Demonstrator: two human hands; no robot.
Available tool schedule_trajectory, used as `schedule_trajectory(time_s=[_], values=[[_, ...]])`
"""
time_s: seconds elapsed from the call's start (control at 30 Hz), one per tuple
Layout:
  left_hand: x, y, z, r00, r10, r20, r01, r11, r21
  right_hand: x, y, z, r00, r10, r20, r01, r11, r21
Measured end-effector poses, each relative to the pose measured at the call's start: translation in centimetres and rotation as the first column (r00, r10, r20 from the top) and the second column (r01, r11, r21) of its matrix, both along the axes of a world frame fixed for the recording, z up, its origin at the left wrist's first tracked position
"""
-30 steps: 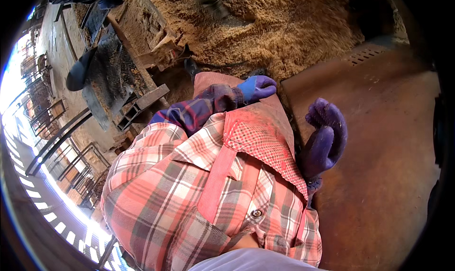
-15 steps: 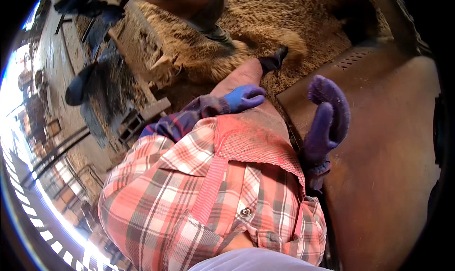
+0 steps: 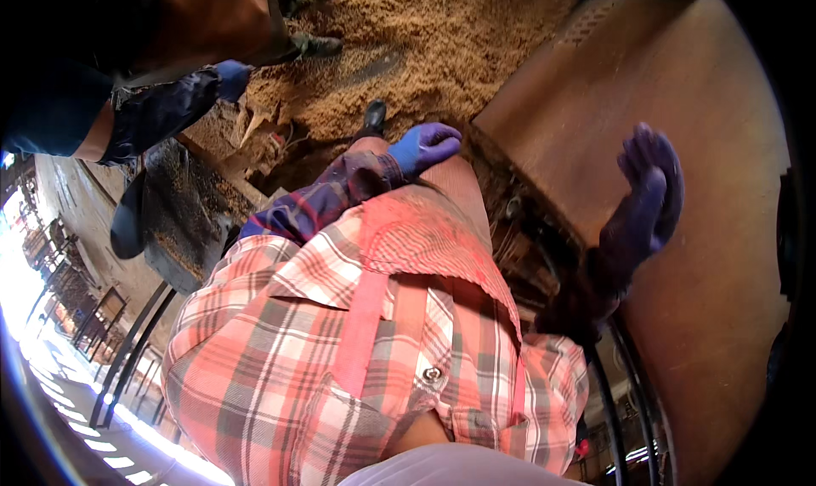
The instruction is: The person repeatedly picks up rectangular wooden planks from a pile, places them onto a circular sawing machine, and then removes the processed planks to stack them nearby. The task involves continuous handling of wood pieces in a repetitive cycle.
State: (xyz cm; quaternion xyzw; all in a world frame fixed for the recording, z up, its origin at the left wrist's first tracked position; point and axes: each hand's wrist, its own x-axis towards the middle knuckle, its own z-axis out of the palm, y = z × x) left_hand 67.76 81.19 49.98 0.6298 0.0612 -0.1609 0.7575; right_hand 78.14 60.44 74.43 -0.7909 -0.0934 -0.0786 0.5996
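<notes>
At far left, a co-worker (image 3: 225, 18) stands mostly cut off by the black rim; that person's blue-gloved hand (image 3: 232, 79) hangs near the brown shavings (image 3: 450, 52), and I can't tell whether it grips anything. Nearer the middle, the plaid-shirted person's left hand (image 3: 427, 146), in a blue and purple glove, lies over the pink trouser leg (image 3: 459, 184), fingers loosely curled; its palm is hidden from me, so what it may hold I can't say. The clutter (image 3: 529, 252) beside the leg is too dark to make out. Farther right, the right hand (image 3: 648, 188) is raised, nearly flat, fingers together and slightly bent, nothing visible in it; its cuff sinks into shadow. Behind it spreads the broad brown panel (image 3: 705, 273); whether they touch I can't tell. The panel's long axis runs from the slotted end up top down to the lower right.
</notes>
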Motion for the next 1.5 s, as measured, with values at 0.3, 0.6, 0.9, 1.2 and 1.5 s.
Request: schedule_trajectory(time_s=[0.3,0.6,0.9,1.2,1.5], values=[[-8.3,1.2,-0.5,0.953,0.106,-0.285,-0.063,0.986,0.156,-1.4,3.4,-2.7,0.955,0.295,0.034,-0.296,0.935,0.193],[-5.7,-1.0,-0.3,0.946,-0.259,-0.197,0.29,0.946,0.148,-11.2,-0.4,-8.3,0.775,0.306,-0.553,-0.179,0.945,0.272],[-4.3,0.3,-0.6,0.976,-0.086,-0.199,0.095,0.995,0.037,-3.3,2.6,-5.5,0.837,0.456,-0.303,-0.372,0.88,0.295],[-1.2,2.4,-1.0,0.996,0.053,-0.072,-0.05,0.997,0.055,5.8,-0.3,-2.8,0.952,0.224,0.208,-0.268,0.94,0.21],[-1.2,7.2,-0.9,0.988,0.117,-0.101,-0.104,0.988,0.118,3.8,-1.9,-4.2,0.959,0.136,0.247,-0.192,0.957,0.219]])
